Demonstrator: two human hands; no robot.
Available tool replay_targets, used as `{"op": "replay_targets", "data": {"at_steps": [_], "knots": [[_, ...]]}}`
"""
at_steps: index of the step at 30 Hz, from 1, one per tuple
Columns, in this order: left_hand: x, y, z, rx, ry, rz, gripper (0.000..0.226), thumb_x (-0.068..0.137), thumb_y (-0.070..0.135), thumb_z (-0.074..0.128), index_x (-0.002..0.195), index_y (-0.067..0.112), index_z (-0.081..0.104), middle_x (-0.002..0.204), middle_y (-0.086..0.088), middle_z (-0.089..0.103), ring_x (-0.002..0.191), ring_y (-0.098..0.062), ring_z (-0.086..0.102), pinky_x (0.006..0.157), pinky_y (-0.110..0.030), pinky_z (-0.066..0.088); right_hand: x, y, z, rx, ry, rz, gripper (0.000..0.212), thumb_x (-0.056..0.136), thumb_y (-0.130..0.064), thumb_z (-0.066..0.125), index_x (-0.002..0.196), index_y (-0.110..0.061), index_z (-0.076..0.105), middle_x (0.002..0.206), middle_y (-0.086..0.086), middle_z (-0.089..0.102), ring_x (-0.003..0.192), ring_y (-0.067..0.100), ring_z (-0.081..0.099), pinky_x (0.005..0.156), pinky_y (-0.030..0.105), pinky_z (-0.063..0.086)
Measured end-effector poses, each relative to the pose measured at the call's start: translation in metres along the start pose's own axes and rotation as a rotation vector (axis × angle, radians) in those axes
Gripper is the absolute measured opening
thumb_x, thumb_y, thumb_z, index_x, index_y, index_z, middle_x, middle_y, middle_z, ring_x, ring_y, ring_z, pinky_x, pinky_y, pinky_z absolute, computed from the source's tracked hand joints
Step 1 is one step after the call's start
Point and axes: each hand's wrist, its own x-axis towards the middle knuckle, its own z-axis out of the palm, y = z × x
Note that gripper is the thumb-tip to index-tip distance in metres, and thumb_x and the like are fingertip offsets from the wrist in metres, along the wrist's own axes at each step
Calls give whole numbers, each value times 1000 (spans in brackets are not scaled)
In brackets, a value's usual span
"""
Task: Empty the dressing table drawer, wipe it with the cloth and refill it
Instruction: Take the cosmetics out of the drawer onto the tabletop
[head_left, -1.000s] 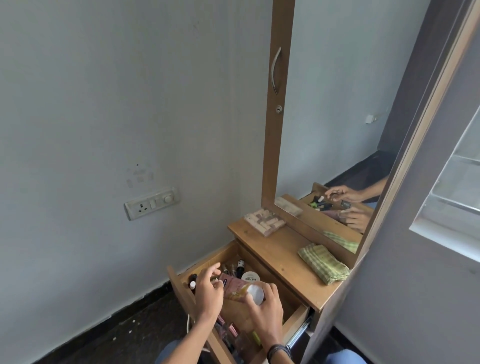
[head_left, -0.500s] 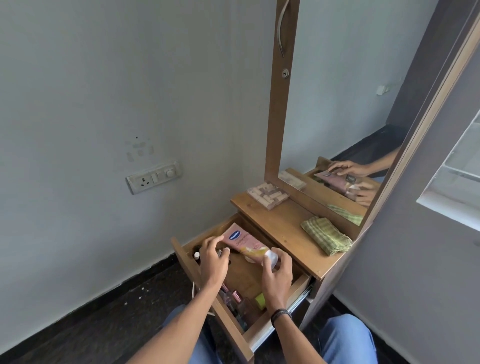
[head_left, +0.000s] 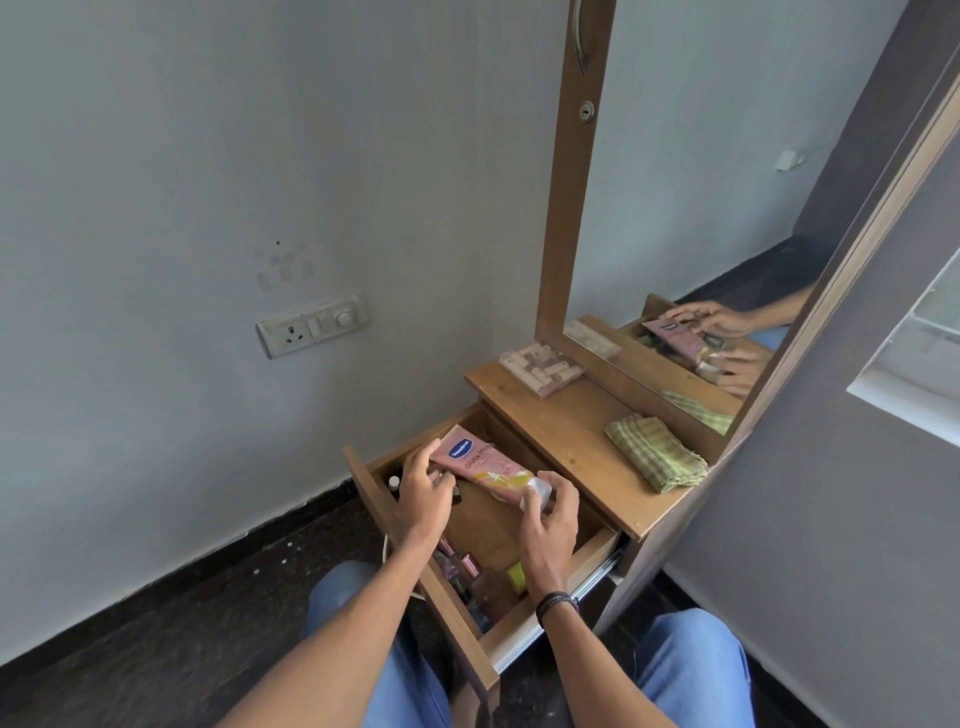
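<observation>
The wooden drawer (head_left: 582, 564) of the dressing table stands pulled out in front of me. A pink lotion tube (head_left: 480, 465) with a white cap lies across it. My right hand (head_left: 550, 525) grips the cap end; my left hand (head_left: 423, 496) holds the tube's other end with curled fingers. Small bottles (head_left: 470, 577) and a yellow-green item (head_left: 516, 578) lie at the drawer's near end; a dark bottle (head_left: 393, 483) shows by my left hand. The green checked cloth (head_left: 654, 452) lies folded on the tabletop (head_left: 566, 426).
A clear box of small rolls (head_left: 540, 366) sits at the tabletop's far corner. The mirror (head_left: 701, 208) rises behind it, a grey wall at right. A wall socket (head_left: 311, 325) is on the left wall. My knees (head_left: 691, 670) flank the drawer over dark floor.
The tube has come up out of the drawer's contents and now lies higher across the drawer in both hands. The camera has tilted down.
</observation>
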Motion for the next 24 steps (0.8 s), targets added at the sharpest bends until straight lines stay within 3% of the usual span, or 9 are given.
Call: {"op": "replay_targets", "data": {"at_steps": [4, 8, 11, 15, 21, 24], "knots": [[0, 0, -1, 3, 12, -8, 49, 100, 3, 55, 146, 17, 50, 145, -4, 53, 119, -6, 50, 67, -1, 44, 1, -1, 0, 22, 34, -5, 16, 102, -33, 57, 117, -31, 51, 119, -9, 42, 105, 9, 57, 77, 25, 56], [0, -1, -1, -48, 17, -19, 52, 98, 0, 55, 147, 17, 50, 145, 0, 54, 125, -7, 49, 70, 1, 41, 0, 0, -2, 75, 41, 22, 27, 99, -37, 61, 121, -27, 50, 124, -9, 40, 111, 9, 57, 85, 30, 60], [1, 0, -2, -86, 23, -27, 54, 97, 0, 56, 147, 20, 50, 143, 4, 54, 121, -3, 47, 77, -2, 38, -1, -4, -5, 118, 1, 20, 40, 89, -43, 70, 122, -33, 48, 127, -13, 43, 114, 6, 57, 81, 19, 58], [3, -3, -2, -119, 26, -6, 55, 96, -2, 57, 144, 24, 52, 139, 6, 55, 122, -7, 53, 81, -8, 44, -2, -5, -6, 133, -91, 40, 56, 83, -26, 83, 119, -43, 44, 126, -28, 42, 113, -9, 54, 81, 11, 53], [5, -5, -2, -110, 27, -5, 56, 96, -2, 58, 144, 26, 51, 141, 5, 54, 121, -5, 50, 72, -3, 46, 1, -1, -3, 100, -91, 39, 62, 81, -20, 85, 119, -45, 43, 126, -29, 44, 114, 3, 57, 86, 22, 55], [5, -4, -3, -96, 23, -5, 56, 96, 0, 57, 144, 27, 51, 142, 3, 54, 122, -6, 50, 70, -3, 45, 0, -1, -3, 87, -80, 46, 61, 80, -21, 86, 123, -39, 46, 125, -29, 45, 113, -1, 57, 89, 22, 54]]}}
